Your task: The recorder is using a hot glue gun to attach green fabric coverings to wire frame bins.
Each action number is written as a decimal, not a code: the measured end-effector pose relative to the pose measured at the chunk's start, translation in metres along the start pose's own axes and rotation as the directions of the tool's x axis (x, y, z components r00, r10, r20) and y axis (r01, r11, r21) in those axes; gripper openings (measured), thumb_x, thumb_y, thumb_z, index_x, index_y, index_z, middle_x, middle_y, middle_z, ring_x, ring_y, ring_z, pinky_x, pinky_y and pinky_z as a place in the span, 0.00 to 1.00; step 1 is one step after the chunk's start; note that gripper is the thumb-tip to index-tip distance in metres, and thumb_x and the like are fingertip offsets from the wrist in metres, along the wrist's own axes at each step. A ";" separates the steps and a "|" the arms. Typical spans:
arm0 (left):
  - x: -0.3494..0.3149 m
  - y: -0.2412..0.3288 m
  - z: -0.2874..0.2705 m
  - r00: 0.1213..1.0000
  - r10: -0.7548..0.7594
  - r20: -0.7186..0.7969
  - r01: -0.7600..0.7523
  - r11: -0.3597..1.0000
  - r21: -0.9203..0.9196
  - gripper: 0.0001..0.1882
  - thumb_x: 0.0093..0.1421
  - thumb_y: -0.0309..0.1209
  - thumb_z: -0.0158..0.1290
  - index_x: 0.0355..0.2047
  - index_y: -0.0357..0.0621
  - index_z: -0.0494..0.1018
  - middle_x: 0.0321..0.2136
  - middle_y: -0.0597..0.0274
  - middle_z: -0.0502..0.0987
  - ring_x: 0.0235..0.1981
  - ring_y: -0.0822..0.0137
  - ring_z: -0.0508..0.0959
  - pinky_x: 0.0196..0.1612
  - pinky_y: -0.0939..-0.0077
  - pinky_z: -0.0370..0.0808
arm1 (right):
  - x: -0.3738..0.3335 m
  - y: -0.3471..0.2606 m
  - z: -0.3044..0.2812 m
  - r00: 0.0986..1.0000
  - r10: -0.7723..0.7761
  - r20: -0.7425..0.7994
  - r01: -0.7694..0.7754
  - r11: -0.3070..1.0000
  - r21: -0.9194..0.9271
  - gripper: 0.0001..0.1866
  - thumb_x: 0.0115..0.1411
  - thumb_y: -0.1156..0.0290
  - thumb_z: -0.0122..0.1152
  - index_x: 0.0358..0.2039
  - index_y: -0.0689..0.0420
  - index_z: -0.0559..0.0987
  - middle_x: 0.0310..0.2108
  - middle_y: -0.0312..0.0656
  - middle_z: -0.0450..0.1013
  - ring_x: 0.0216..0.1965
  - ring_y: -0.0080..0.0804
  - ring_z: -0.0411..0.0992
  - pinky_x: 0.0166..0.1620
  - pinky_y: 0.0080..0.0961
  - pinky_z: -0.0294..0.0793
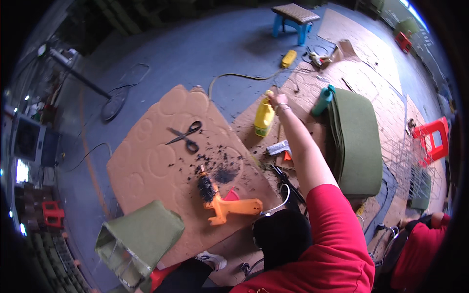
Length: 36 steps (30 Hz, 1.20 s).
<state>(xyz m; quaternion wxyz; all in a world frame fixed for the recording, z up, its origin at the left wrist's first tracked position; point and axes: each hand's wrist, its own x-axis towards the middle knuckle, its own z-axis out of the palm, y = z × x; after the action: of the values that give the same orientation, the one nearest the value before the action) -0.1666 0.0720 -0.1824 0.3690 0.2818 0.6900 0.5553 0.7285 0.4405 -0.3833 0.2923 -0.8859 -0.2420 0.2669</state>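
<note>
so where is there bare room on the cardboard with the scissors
Left of the black scissors, and between them and the green felt piece below, the cardboard is mostly bare. It's crowded around the orange glue gun, with black scraps above it.

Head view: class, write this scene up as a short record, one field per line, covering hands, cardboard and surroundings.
Right hand: at the neck of a yellow plastic bottle; exact grip too small to tell
Left hand: not in view
Brown cardboard sheet: bears open black-handled scissors, scattered black scraps and an orange pistol-shaped tool
Right of the arm: stacked dark-green curved panels, a teal bottle beside them
Far floor: blue-legged stool
</note>
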 end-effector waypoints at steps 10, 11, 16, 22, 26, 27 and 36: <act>-0.126 0.071 -0.060 0.852 0.350 -0.390 -0.385 0.923 -0.012 0.21 0.68 0.34 0.55 0.55 0.31 0.71 0.44 0.56 0.77 0.44 0.69 0.77 0.48 0.77 0.76 | -0.185 -0.053 -0.072 0.811 -0.458 0.364 -0.009 0.613 0.790 0.09 0.64 0.71 0.63 0.38 0.66 0.81 0.25 0.38 0.78 0.20 0.20 0.73 0.23 0.15 0.74; -0.143 0.087 -0.042 0.823 0.406 -0.397 -0.445 0.896 -0.007 0.21 0.69 0.35 0.54 0.55 0.32 0.71 0.42 0.56 0.78 0.41 0.71 0.77 0.46 0.77 0.76 | -0.206 -0.062 -0.094 0.742 -0.529 0.412 -0.019 0.598 0.801 0.09 0.65 0.71 0.62 0.38 0.65 0.80 0.25 0.38 0.77 0.20 0.18 0.71 0.26 0.13 0.74; -0.242 0.155 0.056 0.827 0.556 0.088 -0.460 0.757 -0.463 0.31 0.71 0.51 0.43 0.56 0.31 0.69 0.48 0.43 0.79 0.52 0.51 0.79 0.58 0.62 0.76 | -0.387 -0.119 -0.204 0.531 -0.814 0.236 0.290 0.436 0.852 0.12 0.69 0.71 0.54 0.48 0.64 0.79 0.36 0.41 0.79 0.33 0.20 0.76 0.40 0.18 0.79; -0.286 0.152 0.121 0.633 0.604 0.484 0.054 0.589 -0.806 0.45 0.69 0.62 0.30 0.68 0.32 0.54 0.68 0.38 0.56 0.71 0.46 0.53 0.73 0.54 0.47 | -0.600 -0.103 -0.208 0.193 -0.970 0.148 0.434 0.220 0.874 0.13 0.68 0.82 0.49 0.50 0.67 0.78 0.43 0.45 0.79 0.44 0.33 0.79 0.51 0.28 0.79; -0.308 0.142 0.124 0.665 0.518 0.538 0.218 0.555 -0.803 0.47 0.67 0.66 0.28 0.69 0.34 0.53 0.69 0.40 0.55 0.71 0.48 0.55 0.73 0.58 0.51 | -0.687 -0.057 -0.188 0.058 -0.996 0.063 0.610 0.085 0.788 0.16 0.64 0.86 0.48 0.50 0.65 0.78 0.47 0.49 0.78 0.50 0.38 0.78 0.55 0.31 0.77; -0.312 0.139 0.126 0.678 0.483 0.554 0.236 0.571 -0.786 0.48 0.67 0.66 0.28 0.69 0.35 0.53 0.69 0.41 0.55 0.70 0.48 0.56 0.73 0.58 0.51 | -0.701 -0.046 -0.183 -0.012 -1.000 -0.019 0.700 -0.022 0.714 0.19 0.61 0.88 0.49 0.50 0.65 0.78 0.48 0.50 0.78 0.52 0.40 0.77 0.56 0.32 0.76; -0.339 0.083 0.137 0.743 0.303 0.597 0.379 0.546 -0.747 0.42 0.70 0.62 0.28 0.67 0.37 0.58 0.63 0.46 0.66 0.66 0.56 0.65 0.70 0.60 0.57 | -0.743 0.021 -0.151 -0.195 -0.980 -0.044 0.875 -0.194 0.443 0.27 0.49 0.85 0.55 0.53 0.65 0.77 0.55 0.53 0.73 0.58 0.46 0.72 0.64 0.47 0.66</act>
<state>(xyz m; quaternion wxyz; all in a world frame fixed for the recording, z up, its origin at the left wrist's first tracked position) 0.1372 -0.1034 -0.0499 0.6905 0.2330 0.1644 0.6647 0.2768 -0.0681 -0.0472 0.4846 -0.2704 -0.8223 0.1259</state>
